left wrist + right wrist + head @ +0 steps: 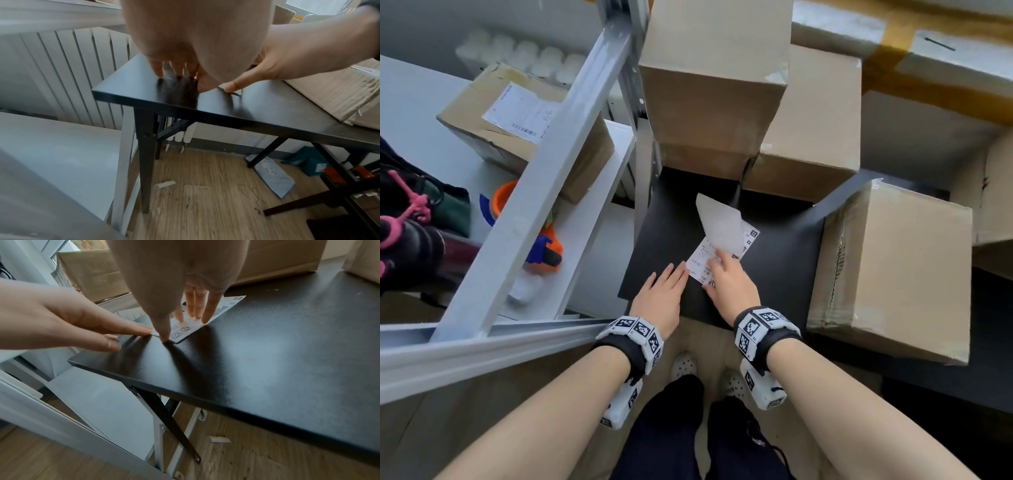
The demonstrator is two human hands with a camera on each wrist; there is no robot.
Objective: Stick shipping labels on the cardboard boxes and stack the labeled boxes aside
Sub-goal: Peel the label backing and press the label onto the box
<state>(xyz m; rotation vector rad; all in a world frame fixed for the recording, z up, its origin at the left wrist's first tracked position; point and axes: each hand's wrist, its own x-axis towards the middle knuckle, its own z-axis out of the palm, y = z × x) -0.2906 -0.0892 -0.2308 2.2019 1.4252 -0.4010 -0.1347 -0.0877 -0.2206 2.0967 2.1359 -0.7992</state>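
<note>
A printed shipping label (pixel 700 258) lies flat on the black table (pixel 784 260), with a blank white sheet (pixel 722 222) curling up over its far half. My right hand (pixel 726 277) presses straight fingers (pixel 195 308) down on the label (pixel 218 311), the thumb at its near corner. My left hand (pixel 669 281) lies flat beside it, fingertips (pixel 144 331) touching the label's left edge. Plain cardboard boxes stand around: a tall stacked one (pixel 712 85), one behind it (pixel 811 126), and one at the right (pixel 893 277).
A grey metal rack (pixel 544 178) stands left of the table, holding a labeled box (pixel 517 126) and an orange-and-blue tape dispenser (pixel 544 250). The table's near edge (pixel 205 395) is just before my wrists. Wooden floor with scraps lies below.
</note>
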